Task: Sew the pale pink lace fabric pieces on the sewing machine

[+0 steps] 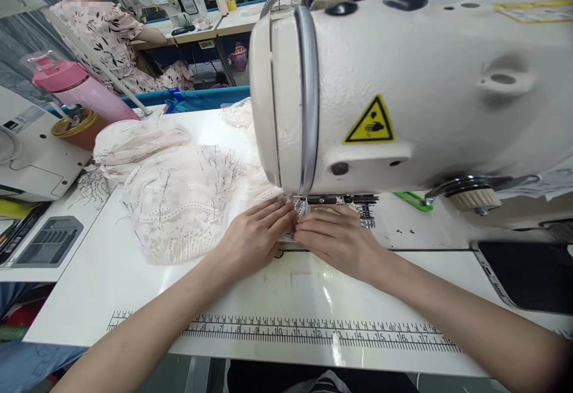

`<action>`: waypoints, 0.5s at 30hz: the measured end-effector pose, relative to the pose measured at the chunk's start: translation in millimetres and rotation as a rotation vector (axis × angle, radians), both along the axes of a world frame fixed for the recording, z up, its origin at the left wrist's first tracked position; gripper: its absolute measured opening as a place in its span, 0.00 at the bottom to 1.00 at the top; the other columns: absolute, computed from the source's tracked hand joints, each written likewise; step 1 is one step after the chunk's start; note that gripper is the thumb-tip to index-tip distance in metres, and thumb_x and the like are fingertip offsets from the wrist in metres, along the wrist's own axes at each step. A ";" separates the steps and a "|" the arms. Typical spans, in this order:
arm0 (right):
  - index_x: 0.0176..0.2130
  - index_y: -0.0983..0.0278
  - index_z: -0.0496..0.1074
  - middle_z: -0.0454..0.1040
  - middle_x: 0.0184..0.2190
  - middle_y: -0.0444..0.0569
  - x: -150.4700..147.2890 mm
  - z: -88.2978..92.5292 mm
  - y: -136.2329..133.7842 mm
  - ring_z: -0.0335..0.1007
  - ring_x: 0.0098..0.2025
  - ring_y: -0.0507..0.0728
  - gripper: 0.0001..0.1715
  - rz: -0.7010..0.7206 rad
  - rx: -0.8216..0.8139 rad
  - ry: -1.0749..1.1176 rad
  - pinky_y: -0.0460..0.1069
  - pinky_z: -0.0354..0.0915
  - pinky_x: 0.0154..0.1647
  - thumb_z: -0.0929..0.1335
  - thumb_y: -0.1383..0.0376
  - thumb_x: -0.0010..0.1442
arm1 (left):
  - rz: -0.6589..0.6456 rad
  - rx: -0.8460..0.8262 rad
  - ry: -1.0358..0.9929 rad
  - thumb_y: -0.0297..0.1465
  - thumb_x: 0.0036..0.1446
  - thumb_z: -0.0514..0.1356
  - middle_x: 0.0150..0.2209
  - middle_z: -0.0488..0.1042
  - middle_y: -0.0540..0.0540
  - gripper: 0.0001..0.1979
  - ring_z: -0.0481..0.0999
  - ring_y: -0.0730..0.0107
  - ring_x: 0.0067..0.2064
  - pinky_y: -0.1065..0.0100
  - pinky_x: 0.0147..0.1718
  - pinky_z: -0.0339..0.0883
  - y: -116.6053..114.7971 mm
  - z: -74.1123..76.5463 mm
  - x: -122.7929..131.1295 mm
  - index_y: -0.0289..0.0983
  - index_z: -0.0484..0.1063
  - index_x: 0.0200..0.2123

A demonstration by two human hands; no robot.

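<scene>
A white sewing machine (403, 82) fills the upper right, its presser foot (367, 217) just beyond my fingers. My left hand (257, 235) lies flat on the table with fingers stretched toward the needle area, pressing the edge of a pale lace fabric (179, 202). My right hand (338, 238) rests beside it, fingertips pinched together on a small strip of the lace (299, 206) under the machine head. The two hands touch at the fingertips. The needle itself is hidden behind the machine head.
A printed ruler (286, 330) runs along the table's front edge. A pink bottle (80, 85) and a tape roll (76, 127) stand at the back left. A dark phone (528, 273) lies at right, a green tool (414, 200) behind it. Another person (111, 34) sits at a far machine.
</scene>
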State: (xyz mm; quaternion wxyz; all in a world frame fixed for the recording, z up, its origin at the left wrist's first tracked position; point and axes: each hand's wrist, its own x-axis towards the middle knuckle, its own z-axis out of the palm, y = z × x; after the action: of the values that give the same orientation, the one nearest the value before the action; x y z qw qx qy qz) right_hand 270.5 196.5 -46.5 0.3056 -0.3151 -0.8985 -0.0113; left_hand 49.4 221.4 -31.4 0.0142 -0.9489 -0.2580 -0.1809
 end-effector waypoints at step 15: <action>0.37 0.61 0.74 0.77 0.36 0.45 2.0 1.6 1.3 0.71 0.41 0.53 0.13 -0.052 -0.030 -0.026 0.49 0.65 0.43 0.62 0.73 0.67 | 0.063 0.052 0.041 0.25 0.60 0.52 0.56 0.73 0.39 0.22 0.72 0.56 0.59 0.55 0.58 0.69 -6.1 -0.2 7.2 0.28 0.69 0.56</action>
State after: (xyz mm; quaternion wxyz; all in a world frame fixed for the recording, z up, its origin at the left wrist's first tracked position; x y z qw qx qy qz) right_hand 272.5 197.8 -44.9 0.2888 -0.3424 -0.8940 -0.0099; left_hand 56.6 215.2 -31.6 0.0498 -0.9432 -0.2826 -0.1675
